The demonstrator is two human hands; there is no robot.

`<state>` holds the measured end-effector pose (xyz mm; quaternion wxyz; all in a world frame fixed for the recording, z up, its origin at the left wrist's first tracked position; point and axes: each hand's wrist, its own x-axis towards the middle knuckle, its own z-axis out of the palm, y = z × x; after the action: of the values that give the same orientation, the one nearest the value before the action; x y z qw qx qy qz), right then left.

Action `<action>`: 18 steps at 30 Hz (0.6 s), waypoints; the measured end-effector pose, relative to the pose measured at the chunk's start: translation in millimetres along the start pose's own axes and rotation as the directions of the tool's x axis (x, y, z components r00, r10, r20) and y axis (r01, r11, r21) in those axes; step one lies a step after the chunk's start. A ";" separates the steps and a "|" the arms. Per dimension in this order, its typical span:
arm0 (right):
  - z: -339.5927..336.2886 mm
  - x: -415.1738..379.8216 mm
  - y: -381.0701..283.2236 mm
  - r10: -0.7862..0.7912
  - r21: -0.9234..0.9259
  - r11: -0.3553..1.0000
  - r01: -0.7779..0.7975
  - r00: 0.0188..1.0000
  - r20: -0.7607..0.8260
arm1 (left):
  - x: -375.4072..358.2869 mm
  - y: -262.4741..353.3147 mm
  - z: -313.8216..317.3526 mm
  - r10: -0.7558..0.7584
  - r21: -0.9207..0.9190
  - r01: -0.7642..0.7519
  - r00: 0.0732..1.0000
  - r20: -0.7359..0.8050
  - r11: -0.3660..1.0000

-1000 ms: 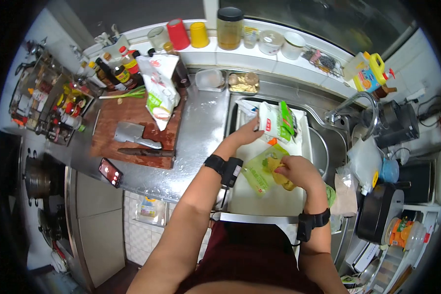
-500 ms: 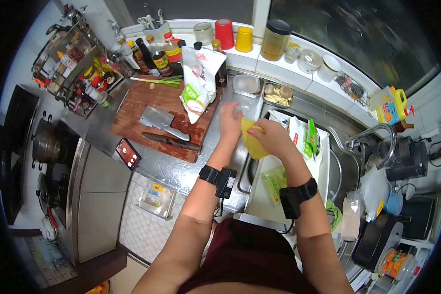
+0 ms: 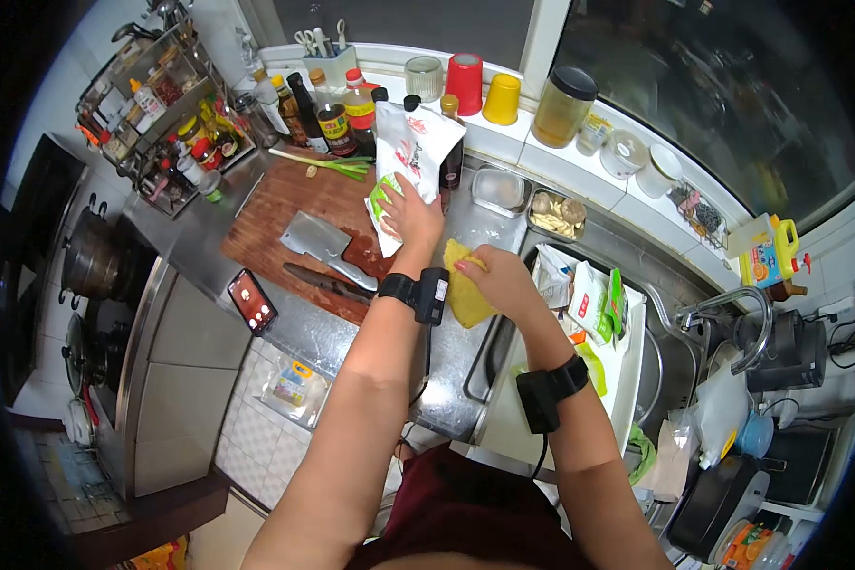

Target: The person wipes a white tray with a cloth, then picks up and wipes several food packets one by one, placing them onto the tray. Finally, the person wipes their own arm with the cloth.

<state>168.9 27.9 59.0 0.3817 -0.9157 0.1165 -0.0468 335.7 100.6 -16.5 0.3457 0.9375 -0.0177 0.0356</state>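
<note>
My left hand [image 3: 410,217] lies against the lower part of a white and green plastic bag [image 3: 426,142], its fingers spread over the front. The bag stands at the right side of a wooden cutting board [image 3: 266,204]. On the board are a cleaver [image 3: 313,239], a dark-looking knife [image 3: 323,281] partly covered by my forearm, and green onions [image 3: 328,163]. My right hand [image 3: 499,280] is closed on a yellow cloth [image 3: 467,300], which hangs over the steel counter [image 3: 446,366] beside the sink.
A white tray [image 3: 627,380] with several food packages [image 3: 594,299] lies over the sink [image 3: 670,366]. Behind the counter stand bottles [image 3: 334,123], a red cup [image 3: 465,84] and jars. A phone [image 3: 253,302] rests near the front edge. Small containers [image 3: 556,214] sit by the wall.
My left hand has moved from the counter, up and left, onto the white and green bag. My right hand still holds the yellow cloth, now a little farther left over the counter.
</note>
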 end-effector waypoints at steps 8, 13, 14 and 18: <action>-14.6 -15.5 10.6 0.056 0.050 0.997 -0.054 0.998 -0.029 | 4.6 -27.8 -10.8 0.070 -0.104 -0.066 0.997 0.034 0.992; -14.4 -24.2 9.0 0.088 0.098 0.992 -0.082 0.995 -0.050 | 10.8 -58.1 -29.7 0.307 -0.298 -0.315 0.949 -0.075 0.901; -13.4 -25.8 7.6 0.074 0.096 0.993 -0.068 0.996 -0.059 | 7.8 -61.1 -36.5 0.324 -0.399 -0.321 0.944 -0.062 0.859; -12.7 -31.2 -3.6 0.070 0.117 0.991 -0.065 0.996 -0.047 | -18.5 -61.7 -79.8 0.350 -0.745 -0.180 0.934 0.076 0.642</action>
<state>137.1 29.4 70.7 0.4325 -0.8861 0.1541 -0.0637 316.5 199.5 2.6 0.6757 0.7076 -0.2052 -0.0244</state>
